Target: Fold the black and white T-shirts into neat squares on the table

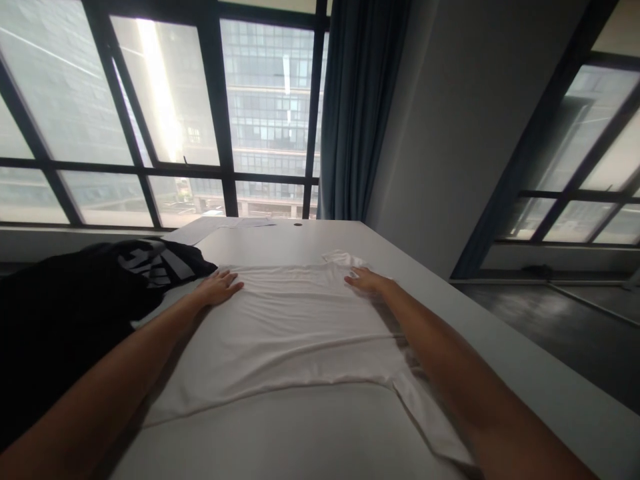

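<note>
A white T-shirt [295, 320] lies spread over the table in front of me, with soft creases running across it. One sleeve stretches toward me at the lower right, partly behind my right forearm. My left hand [218, 288] rests flat on the shirt's far left corner, fingers apart. On the far right part of the cloth, my right hand [366, 279] lies with its fingers spread, near a small bunched bit of fabric. Neither hand grips anything.
The white table [430, 293] reaches toward the windows. Black clothing [90, 287] with a grey print is heaped at the left, close to my left hand. Paper sheets [200, 230] lie at the far left edge, near a round hole [298, 225]. A blue curtain [360, 107] hangs behind.
</note>
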